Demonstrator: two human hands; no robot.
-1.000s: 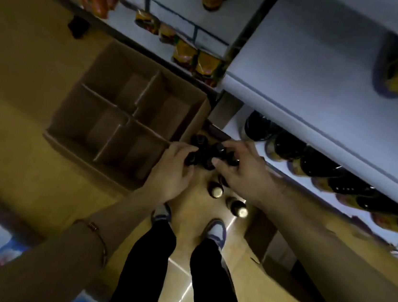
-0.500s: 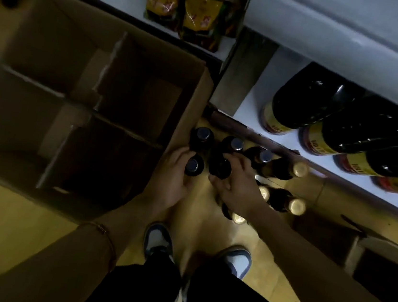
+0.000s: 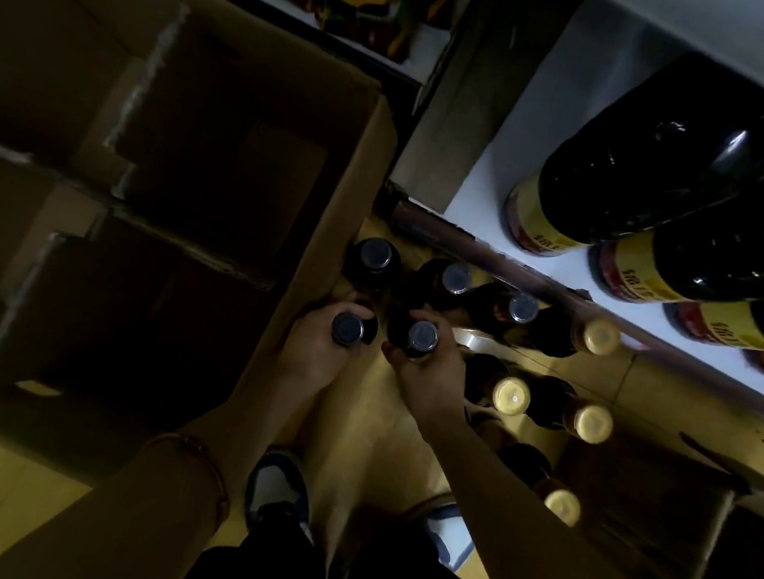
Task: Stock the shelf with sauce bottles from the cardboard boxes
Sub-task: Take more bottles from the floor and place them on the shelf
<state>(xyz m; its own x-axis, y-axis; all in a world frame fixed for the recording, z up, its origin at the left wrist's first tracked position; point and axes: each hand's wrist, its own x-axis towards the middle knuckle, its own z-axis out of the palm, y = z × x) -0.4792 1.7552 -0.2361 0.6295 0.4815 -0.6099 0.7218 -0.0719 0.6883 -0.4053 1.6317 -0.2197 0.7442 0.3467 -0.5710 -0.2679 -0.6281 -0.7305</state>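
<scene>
Dark-capped sauce bottles stand on the floor between the empty cardboard box (image 3: 156,194) and the low shelf (image 3: 492,197). The left hand (image 3: 314,353) grips one bottle (image 3: 349,328) by its neck, and the right hand (image 3: 428,367) grips another bottle (image 3: 420,337) the same way. I judge this the pick-up step; next, both must be lifted straight and carried to the free shelf space.
</scene>
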